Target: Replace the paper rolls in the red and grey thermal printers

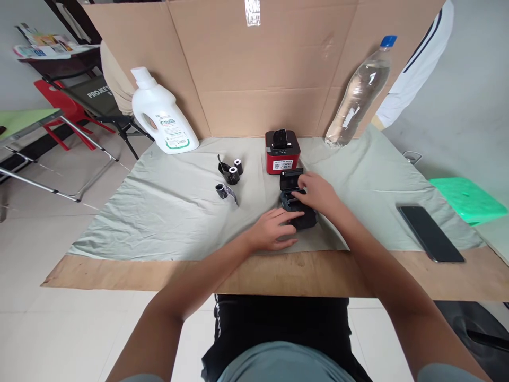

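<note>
A small black printer (304,218) with its lid (291,178) raised lies on the cloth in front of me. My left hand (274,229) is at its near left side, fingers stretched and apart, the index finger laid across the body. At the hinge side, my right hand (316,192) has bent fingers gripping the printer between lid and body. Whether anything small is in those fingers is hidden. Just beyond stands a red and black box-shaped device (282,154) with a white label. To the left are small dark paper rolls (233,175), plus one partly unrolled roll (221,191).
A brown cardboard panel (262,69) rises behind the cloth (175,201). Against it lean a white detergent jug (161,114) and a clear bottle (360,95) with a blue cap. A phone (430,233) lies at right, near the wooden edge (254,270). A person's sleeve (421,63) shows behind the panel.
</note>
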`<state>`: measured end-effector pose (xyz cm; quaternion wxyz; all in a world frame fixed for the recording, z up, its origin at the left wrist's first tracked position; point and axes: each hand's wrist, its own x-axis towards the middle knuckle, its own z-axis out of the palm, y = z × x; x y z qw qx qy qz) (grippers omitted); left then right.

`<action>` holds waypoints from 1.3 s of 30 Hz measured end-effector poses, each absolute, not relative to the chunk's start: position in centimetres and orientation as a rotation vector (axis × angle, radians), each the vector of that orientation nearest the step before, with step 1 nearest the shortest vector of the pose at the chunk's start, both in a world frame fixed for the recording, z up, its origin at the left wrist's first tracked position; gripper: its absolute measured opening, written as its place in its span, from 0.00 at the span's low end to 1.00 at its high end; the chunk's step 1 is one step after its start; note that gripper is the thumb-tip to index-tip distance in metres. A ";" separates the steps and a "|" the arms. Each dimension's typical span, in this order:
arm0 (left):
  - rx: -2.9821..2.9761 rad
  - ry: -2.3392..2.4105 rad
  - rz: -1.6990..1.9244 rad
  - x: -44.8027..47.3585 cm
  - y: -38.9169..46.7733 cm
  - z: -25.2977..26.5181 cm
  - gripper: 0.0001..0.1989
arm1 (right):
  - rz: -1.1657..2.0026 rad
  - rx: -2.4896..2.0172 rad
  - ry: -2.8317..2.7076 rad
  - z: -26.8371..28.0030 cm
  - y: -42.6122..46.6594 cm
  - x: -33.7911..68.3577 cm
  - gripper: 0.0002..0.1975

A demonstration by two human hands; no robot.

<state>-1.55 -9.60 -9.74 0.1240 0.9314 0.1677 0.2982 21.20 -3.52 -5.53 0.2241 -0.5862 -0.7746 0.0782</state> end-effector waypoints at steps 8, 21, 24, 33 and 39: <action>2.736 0.616 0.907 -1.2 -9.5 -10.4 0.20 | 0.883 -1.199 -1.605 -7.7 -3.1 22.2 0.20; 2.368 0.888 1.043 -1.3 -8.8 -10.2 0.07 | 1.317 -1.183 -1.408 -9.0 -5.7 23.1 0.40; 2.360 0.863 1.052 -1.2 -8.6 -10.3 0.07 | 1.328 -1.211 -1.358 -9.3 -5.9 23.5 0.41; 2.375 1.130 0.894 -1.2 -8.9 -10.9 0.04 | 0.623 -1.565 -1.527 -10.2 -12.7 19.0 0.46; 2.419 1.190 0.659 -0.8 -8.9 -12.0 0.25 | 0.415 -1.764 -1.612 -8.0 -13.0 17.9 0.55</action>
